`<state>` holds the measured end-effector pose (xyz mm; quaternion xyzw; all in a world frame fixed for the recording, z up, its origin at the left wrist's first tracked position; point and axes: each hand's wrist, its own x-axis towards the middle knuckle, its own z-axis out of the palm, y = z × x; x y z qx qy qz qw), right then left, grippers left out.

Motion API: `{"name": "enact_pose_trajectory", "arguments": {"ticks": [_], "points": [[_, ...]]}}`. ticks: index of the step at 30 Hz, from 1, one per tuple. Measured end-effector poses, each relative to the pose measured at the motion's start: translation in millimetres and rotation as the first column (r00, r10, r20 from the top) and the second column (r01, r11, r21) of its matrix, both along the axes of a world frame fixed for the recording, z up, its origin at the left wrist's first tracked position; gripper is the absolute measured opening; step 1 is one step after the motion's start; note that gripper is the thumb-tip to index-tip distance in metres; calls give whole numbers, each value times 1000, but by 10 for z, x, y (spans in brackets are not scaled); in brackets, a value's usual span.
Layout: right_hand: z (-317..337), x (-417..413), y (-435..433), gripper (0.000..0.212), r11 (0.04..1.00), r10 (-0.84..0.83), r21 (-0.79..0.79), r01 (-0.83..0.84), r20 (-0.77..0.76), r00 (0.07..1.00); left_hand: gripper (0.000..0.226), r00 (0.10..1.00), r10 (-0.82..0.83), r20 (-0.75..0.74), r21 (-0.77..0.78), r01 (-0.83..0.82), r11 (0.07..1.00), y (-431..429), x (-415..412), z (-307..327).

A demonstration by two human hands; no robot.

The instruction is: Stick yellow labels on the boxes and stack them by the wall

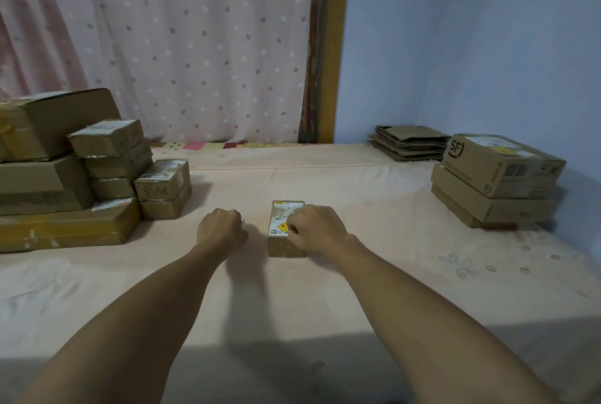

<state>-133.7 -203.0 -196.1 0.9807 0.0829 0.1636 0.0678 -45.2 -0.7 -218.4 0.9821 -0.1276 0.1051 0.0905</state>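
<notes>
- Nearest, both bare forearms reach forward from 6 o'clock over the pink-sheeted bed (292, 299); the hands sit apart, near the middle of the view.
- The left hand (222, 229) is curled into a loose fist on the sheet, just left of the small cardboard box (286, 248) and not touching it. Something small and pale shows at its knuckles, but I cannot tell whether it holds anything.
- The right hand (317, 229) lies over the box's right side, its curled fingertips pinching the edge of the yellow label (281, 227) on the box top.
- Step in hand, as I judge it: sticking the label down. Next comes smoothing it flat, then lifting the box.
- At 9 o'clock stands a pile of taped boxes (65, 176), likely awaiting labels.
- At 3 o'clock, against the blue wall (487, 45), is the stack of boxes (494, 195); this one probably goes on top, set squarely.
- Flattened cardboard (409, 143) lies at 1 o'clock; a dotted curtain (162, 45) hangs at 11.
</notes>
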Motion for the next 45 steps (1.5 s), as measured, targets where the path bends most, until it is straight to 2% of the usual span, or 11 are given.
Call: {"name": "enact_pose_trajectory", "arguments": {"ticks": [7,12,14,17,24,29,33,36,40,43,45], "points": [[-7,31,-21,16,971,-37,228,69,-141,989,23,1000,0,-30,-10,-1,1000,9,29,-18],[-21,71,-111,25,779,-125,590,211,-183,975,24,999,5,-46,-20,-6,1000,14,28,-12],[-58,74,-121,20,805,-138,561,194,-140,980,24,999,4,-45,-22,-5,1000,22,29,-13],[-131,60,-66,42,863,-52,488,129,-168,984,24,999,2,-43,-15,-3,1000,29,21,-3],[-170,58,-16,37,897,-24,428,114,-210,977,21,999,5,-34,-12,-5,1000,10,-7,17],[-234,120,-71,27,661,-86,730,176,-159,984,25,999,-22,40,42,21,999,-20,-30,27],[-279,110,-147,24,663,-196,687,298,-225,954,36,989,-99,112,42,95,995,-30,-58,69],[-307,122,-150,30,549,-220,750,369,-296,929,32,985,-118,128,-53,126,991,-87,-82,88],[-276,87,-91,15,387,-201,830,402,-349,915,39,979,-198,44,-9,199,980,-360,-193,109],[-279,77,-105,31,335,-216,838,431,-378,901,45,982,-179,-58,15,180,984,-613,-299,160],[-300,72,-169,30,260,-228,863,434,-381,896,44,981,-141,-131,-76,132,988,-745,-324,226]]}}
